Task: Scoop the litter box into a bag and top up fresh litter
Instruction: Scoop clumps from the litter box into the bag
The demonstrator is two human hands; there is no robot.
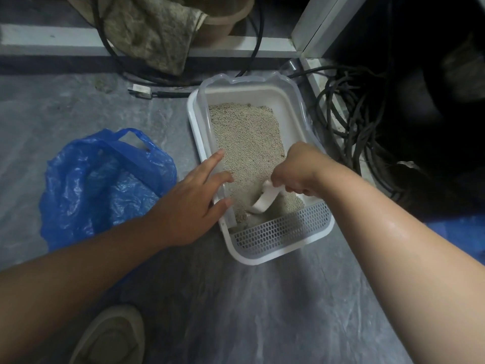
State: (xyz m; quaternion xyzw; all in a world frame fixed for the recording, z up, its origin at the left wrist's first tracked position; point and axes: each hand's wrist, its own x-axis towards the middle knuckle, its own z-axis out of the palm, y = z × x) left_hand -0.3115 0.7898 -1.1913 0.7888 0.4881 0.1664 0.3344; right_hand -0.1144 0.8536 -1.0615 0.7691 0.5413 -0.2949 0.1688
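the right hand (296, 170) grips a white scoop (265, 197), its blade dug into the litter (246, 137) at the near end of the litter box (265, 256). the left hand (189, 203), fingers straight, rests on the box's left rim. a blue bag (105, 179) lies open on the floor left of the box.

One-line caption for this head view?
Right hand digs white scoop into litter box; left hand steadies its rim beside blue bag.

White smooth plastic litter box (265, 254) with translucent glossy rim, perforated grey plastic grate at the near end. Beige granular litter (246, 135) looking matt, coarse. Thin blue plastic bag (105, 179) crinkling, shining. Grey floor (236, 311) showing a streaky sheen. Frayed dull cloth (152, 30) behind.
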